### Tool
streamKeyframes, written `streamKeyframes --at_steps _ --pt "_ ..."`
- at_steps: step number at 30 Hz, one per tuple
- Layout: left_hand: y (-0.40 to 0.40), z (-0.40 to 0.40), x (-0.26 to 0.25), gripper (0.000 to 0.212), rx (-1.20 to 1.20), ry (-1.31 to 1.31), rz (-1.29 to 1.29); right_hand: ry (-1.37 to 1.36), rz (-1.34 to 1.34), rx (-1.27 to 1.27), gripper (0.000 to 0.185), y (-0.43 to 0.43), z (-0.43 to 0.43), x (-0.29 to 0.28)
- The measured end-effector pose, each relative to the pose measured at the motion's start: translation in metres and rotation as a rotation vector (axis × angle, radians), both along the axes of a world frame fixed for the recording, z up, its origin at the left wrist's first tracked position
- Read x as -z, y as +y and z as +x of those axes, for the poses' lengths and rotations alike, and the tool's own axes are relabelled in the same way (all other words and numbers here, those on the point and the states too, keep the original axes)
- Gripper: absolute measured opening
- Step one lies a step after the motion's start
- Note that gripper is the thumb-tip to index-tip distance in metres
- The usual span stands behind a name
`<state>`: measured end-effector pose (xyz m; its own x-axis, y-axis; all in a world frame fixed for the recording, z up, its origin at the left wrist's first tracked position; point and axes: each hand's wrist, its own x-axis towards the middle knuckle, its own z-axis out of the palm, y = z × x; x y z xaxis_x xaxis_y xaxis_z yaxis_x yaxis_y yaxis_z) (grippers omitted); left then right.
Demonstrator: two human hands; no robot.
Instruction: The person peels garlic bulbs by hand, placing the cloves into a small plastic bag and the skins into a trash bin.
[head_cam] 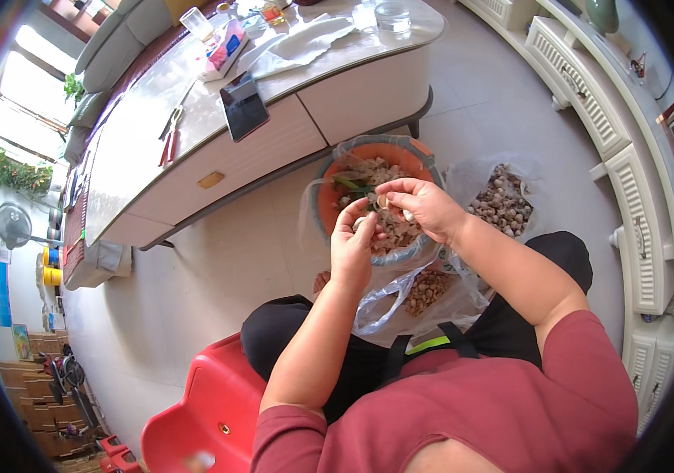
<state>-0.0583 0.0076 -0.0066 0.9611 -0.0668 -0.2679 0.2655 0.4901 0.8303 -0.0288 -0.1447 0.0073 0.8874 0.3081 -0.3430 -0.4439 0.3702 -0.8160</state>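
Observation:
My left hand (pixel 353 245) pinches a pale piece of garlic (pixel 360 222) between thumb and fingers. Close beside it, my right hand (pixel 428 208) grips garlic pieces (pixel 382 202), with another whitish one at its lower fingers. Both hands are above an orange tub (pixel 328 192) with a grey-blue rim and clear plastic over it. Papery garlic skins (pixel 399 233) and some green leaves fill the tub. To its right, a clear plastic bag holds many small garlic bulbs (pixel 505 198). Another open bag, between my legs, contains brownish garlic cloves (pixel 427 291).
A low table (pixel 142 171) stands beyond the tub, bearing a tablet (pixel 244 107), red-handled pliers or shears (pixel 171 139), a tissue box (pixel 224 50), a white cloth (pixel 301 47) and a glass bowl (pixel 392 18). A red plastic chair (pixel 213 390) is at lower left. White cabinets (pixel 585 88) line the right.

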Motion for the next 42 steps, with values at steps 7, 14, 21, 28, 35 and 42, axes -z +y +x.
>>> streamKeyframes --at_steps 7,14,21,28,35,42 --pt "-0.001 0.003 0.001 0.018 0.104 0.118 0.069 -0.070 -0.168 -0.032 0.012 0.008 -0.008 -0.006" --pt "0.000 0.005 0.003 0.009 0.048 0.173 -0.185 -0.037 0.074 -0.002 0.010 0.012 -0.008 0.001" --pt "-0.016 0.004 -0.008 0.012 -0.010 0.051 0.041 -0.118 -0.093 0.055 0.012 0.011 -0.008 0.010" --pt "-0.022 0.002 0.003 0.007 -0.100 -0.237 0.571 -0.364 -0.525 0.049 0.018 0.014 -0.010 0.009" --pt "-0.022 0.010 -0.001 0.013 0.020 -0.538 0.885 -0.392 -0.470 0.150 0.021 0.006 -0.011 0.007" --pt "-0.028 0.005 0.020 0.009 -0.050 -0.313 0.595 -0.524 -0.687 -0.002 0.022 0.007 -0.013 0.004"
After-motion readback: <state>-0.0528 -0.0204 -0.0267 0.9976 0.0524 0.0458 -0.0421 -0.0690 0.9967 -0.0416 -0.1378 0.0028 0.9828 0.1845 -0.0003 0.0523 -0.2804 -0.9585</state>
